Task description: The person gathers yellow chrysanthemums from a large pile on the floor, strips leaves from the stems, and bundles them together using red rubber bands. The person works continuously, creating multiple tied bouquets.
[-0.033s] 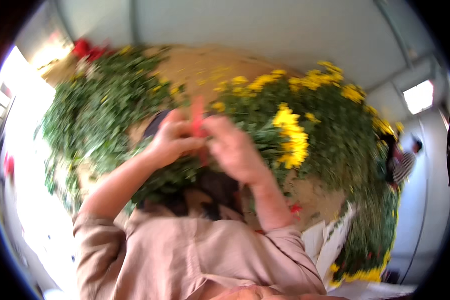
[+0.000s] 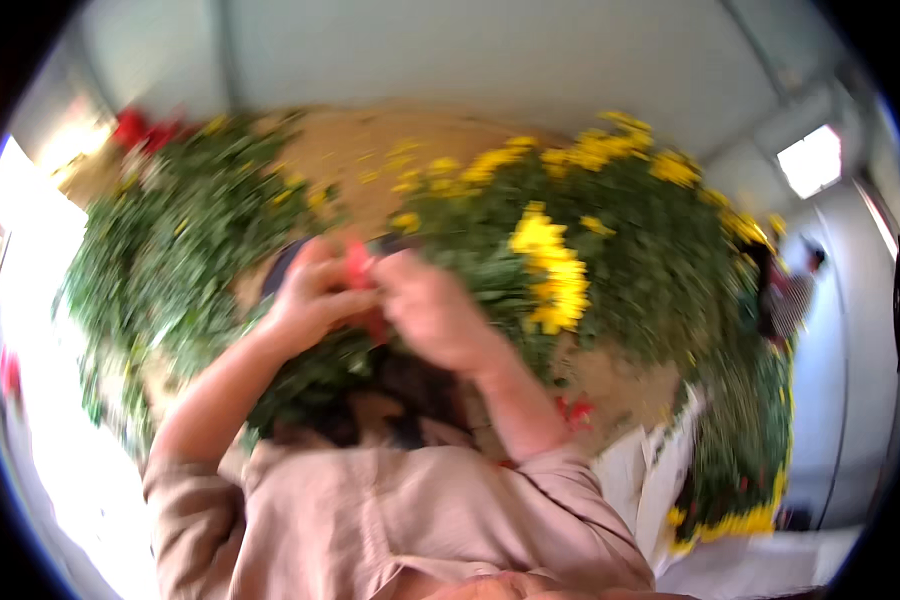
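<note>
At nine o'clock, I see the left hand curled against a red strip at ten, likely light and limp, best pinched by its edges; mid-dial, the right hand. Blur: I can't tell either grip. Toward three, yellow flowers seem fragile.
</note>
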Available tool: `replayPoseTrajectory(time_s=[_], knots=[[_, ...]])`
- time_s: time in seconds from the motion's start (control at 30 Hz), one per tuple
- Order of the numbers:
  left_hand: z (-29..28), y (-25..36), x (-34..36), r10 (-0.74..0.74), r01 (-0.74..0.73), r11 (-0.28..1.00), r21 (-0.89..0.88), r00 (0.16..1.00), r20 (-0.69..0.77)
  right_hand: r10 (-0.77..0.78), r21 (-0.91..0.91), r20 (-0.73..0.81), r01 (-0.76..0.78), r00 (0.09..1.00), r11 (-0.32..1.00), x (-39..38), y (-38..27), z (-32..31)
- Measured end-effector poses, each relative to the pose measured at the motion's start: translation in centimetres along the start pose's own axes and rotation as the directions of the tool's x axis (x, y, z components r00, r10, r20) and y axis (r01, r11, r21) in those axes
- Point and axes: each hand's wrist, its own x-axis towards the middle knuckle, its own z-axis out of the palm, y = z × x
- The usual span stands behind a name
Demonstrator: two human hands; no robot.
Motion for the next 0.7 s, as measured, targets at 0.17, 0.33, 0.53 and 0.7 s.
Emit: replayPoseTrajectory(time_s=[0.17,0.33,0.53,0.7], knots=[[-0.8,-0.7,0.1,0.049,-0.051,0.987,-0.15,0.999,-0.016,0.238,0.035,-0.042,-0.237,0.97,0.971,0.1,0.9,2.3],[0.0,-0.8,0.5,0.094,-0.063,0.941,-0.333,0.992,0.078,0.198,0.177,-0.08,-0.181,0.977,0.967,-1.8,-0.3,0.3],[-0.7,-1.1,0.7,0.249,-0.236,0.956,-0.174,0.967,0.051,-0.058,-0.018,0.016,0.058,0.998,0.998,-3.1,-1.6,0.5],[0.7,0.7,0.5,0.805,-0.755,0.37,0.541,0.551,0.218,0.225,0.296,-0.117,-0.182,0.967,0.938,-2.1,-0.1,0.2]])
